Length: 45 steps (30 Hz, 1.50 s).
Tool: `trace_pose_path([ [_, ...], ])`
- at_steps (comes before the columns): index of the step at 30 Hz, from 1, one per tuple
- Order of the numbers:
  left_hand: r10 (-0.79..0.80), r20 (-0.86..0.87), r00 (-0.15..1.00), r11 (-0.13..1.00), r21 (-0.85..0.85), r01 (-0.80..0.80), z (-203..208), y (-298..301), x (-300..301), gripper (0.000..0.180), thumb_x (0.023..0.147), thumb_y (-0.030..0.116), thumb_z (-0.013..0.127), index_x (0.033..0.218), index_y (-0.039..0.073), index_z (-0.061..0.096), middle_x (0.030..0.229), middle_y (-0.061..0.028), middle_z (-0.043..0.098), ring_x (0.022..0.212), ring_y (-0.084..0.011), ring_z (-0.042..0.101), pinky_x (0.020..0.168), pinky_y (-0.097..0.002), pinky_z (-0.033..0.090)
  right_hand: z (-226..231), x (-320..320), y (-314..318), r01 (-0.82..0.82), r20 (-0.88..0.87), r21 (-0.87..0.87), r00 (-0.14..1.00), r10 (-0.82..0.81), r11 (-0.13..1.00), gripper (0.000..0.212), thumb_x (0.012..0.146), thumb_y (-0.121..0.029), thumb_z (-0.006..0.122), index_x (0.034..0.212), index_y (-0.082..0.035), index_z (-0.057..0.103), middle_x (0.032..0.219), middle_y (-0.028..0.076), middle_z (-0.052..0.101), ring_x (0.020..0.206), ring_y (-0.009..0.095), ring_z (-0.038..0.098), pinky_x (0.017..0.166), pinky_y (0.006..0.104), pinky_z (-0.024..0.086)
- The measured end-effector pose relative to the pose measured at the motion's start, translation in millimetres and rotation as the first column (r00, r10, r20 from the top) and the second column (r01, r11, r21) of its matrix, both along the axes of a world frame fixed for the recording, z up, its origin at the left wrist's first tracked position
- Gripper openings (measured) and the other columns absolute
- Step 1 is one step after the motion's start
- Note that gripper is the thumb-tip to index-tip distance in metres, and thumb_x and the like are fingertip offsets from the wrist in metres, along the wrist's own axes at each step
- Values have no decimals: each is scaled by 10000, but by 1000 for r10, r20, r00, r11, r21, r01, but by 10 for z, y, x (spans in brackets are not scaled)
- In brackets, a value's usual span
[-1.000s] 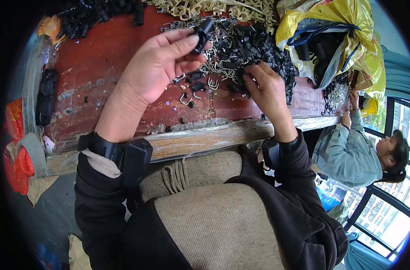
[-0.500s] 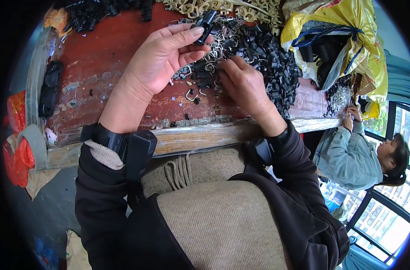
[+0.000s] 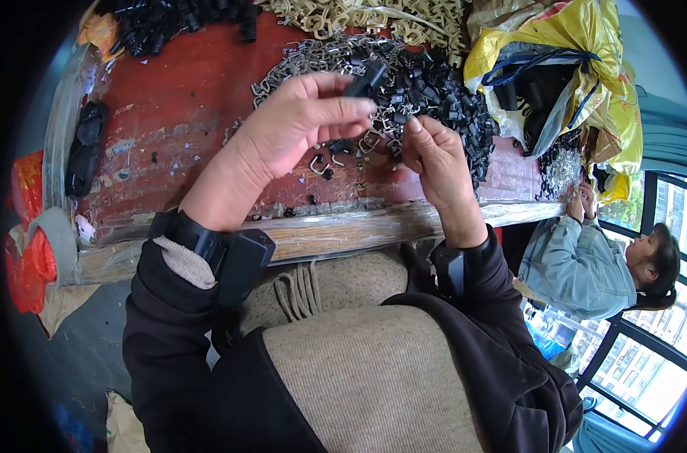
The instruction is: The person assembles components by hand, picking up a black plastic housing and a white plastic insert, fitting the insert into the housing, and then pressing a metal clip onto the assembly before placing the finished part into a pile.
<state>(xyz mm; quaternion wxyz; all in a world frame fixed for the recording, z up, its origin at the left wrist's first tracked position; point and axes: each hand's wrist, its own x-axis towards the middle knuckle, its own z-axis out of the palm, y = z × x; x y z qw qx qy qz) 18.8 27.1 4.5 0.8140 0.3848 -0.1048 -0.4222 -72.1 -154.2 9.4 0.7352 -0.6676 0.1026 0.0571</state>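
My left hand (image 3: 302, 121) is closed on a small black plastic part (image 3: 369, 80), held between thumb and fingers above the piles. My right hand (image 3: 442, 155) is to its right, with thumb and fingertips pinched together. What the right fingers hold, if anything, is too small to tell. Below and beyond both hands lies a heap of bent metal hooks (image 3: 279, 72), mixed on its right with a heap of small black plastic pieces (image 3: 475, 124). A few loose hooks (image 3: 318, 164) lie on the worn red tabletop (image 3: 185, 113) near my left wrist.
Yellowish metal loops (image 3: 411, 30) and black parts (image 3: 162, 26) are piled at the far side. An open yellow bag (image 3: 577, 38) stands at right; a black object (image 3: 87, 140) lies at left. The wooden table edge (image 3: 343, 235) runs before me. Another person (image 3: 585, 264) works at far right.
My right hand has come up out of the heap and turned, fingers pinched. My left hand has moved right and slightly down with the black part, toward the right hand.
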Motion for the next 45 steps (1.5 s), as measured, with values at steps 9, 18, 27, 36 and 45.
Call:
trace_pose_path([
  [9,-122,146,982,980,176,95,-9,-39,-113,165,690,81,624,820,23,540,694,-15,546,599,-76,532,540,-177,438,32,-43,164,101,-164,503,986,-20,858,177,842,-185,456,790,-20,494,610,-7,441,469,44,323,417,169,259],
  [18,-131,603,787,925,359,-121,-83,-92,-165,86,706,81,613,758,43,556,602,42,487,542,-17,413,505,-187,375,-2,-104,267,114,-211,493,978,-9,863,139,831,-155,472,820,-22,511,661,17,498,542,61,430,467,163,339],
  [27,-98,599,795,919,362,-159,-60,-98,-156,78,717,94,602,743,38,554,591,46,484,560,-19,416,516,-178,364,18,-126,337,108,-107,305,991,-78,946,118,830,-128,475,808,-18,511,656,2,481,553,57,433,477,173,352],
  [36,-212,-63,975,975,61,215,-21,-60,-137,242,755,101,520,980,16,486,767,3,518,611,-69,473,549,-212,423,139,-136,311,79,78,-184,995,-66,980,115,818,-92,489,800,12,535,637,-14,485,531,48,403,485,164,325],
  [45,-295,-203,934,955,-33,294,-105,-53,-154,300,829,106,432,1109,-1,421,901,-55,536,741,-103,529,643,-244,467,212,-94,308,206,387,-714,912,133,669,72,695,49,571,750,3,577,592,5,488,483,60,417,436,180,324],
])
